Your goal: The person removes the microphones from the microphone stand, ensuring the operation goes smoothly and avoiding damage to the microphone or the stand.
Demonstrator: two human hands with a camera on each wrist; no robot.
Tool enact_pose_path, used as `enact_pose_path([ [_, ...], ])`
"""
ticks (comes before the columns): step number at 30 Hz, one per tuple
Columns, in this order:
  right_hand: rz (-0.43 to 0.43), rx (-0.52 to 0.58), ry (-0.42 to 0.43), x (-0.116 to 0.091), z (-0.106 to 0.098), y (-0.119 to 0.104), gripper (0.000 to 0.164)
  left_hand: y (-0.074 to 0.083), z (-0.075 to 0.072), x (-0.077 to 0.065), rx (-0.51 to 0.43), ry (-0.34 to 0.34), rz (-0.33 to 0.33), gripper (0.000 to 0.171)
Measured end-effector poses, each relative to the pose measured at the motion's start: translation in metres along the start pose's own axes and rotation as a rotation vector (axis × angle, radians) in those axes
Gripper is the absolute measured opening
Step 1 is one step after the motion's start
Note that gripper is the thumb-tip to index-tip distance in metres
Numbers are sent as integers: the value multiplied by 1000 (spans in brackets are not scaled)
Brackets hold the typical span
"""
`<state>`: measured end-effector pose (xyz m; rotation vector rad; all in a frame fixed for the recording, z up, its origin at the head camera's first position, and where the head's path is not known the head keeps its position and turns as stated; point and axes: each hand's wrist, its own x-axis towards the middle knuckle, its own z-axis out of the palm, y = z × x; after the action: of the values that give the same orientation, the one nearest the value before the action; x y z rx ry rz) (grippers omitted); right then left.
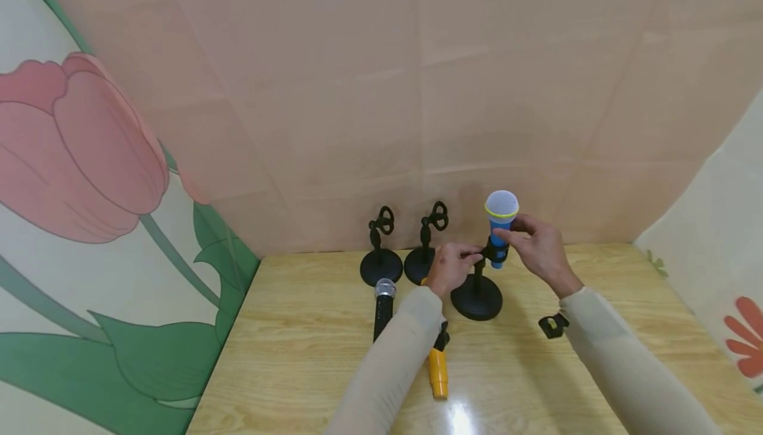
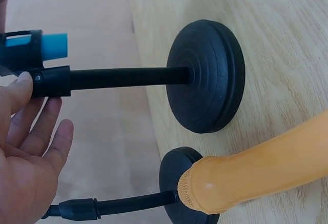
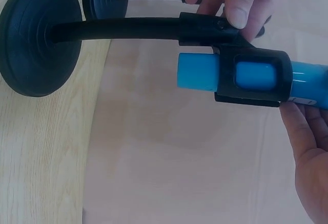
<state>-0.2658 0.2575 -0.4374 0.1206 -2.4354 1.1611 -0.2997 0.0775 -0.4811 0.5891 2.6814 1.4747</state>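
Observation:
A blue toy microphone (image 1: 501, 220) with a white head and yellow ring sits upright in the black clip (image 3: 228, 75) of a desk stand (image 1: 477, 300). Its blue lower end pokes out below the clip. My right hand (image 1: 541, 253) pinches the microphone's body just above the clip, fingertips close to the clip's upper edge in the right wrist view. With thumb and fingers, my left hand (image 1: 451, 266) grips the joint (image 2: 50, 82) where the clip meets the stand's pole. The stand's round base rests on the wooden table.
Two more black stands (image 1: 381, 267) (image 1: 419, 264) with unfilled ring clips stand left, by the back edge. A black microphone (image 1: 384, 309) with a silver head lies in front of them. An orange microphone (image 1: 438, 375) lies partly under my left forearm. A beige covering (image 1: 357, 124) rises behind the table.

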Motion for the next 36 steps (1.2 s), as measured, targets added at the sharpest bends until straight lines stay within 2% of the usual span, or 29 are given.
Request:
enact_pose_path([
  [6, -14, 4, 10, 1, -1, -2, 38, 0, 0, 0, 28, 8, 34, 15],
  [15, -8, -7, 12, 2, -2, -4, 39, 0, 0, -1, 30, 8, 25, 16],
  [27, -27, -6, 13, 4, -5, -10, 38, 4, -1, -2, 23, -7, -28, 16],
  [36, -29, -16, 21, 5, -6, -10, 38, 3, -1, -1, 26, 5, -11, 16],
])
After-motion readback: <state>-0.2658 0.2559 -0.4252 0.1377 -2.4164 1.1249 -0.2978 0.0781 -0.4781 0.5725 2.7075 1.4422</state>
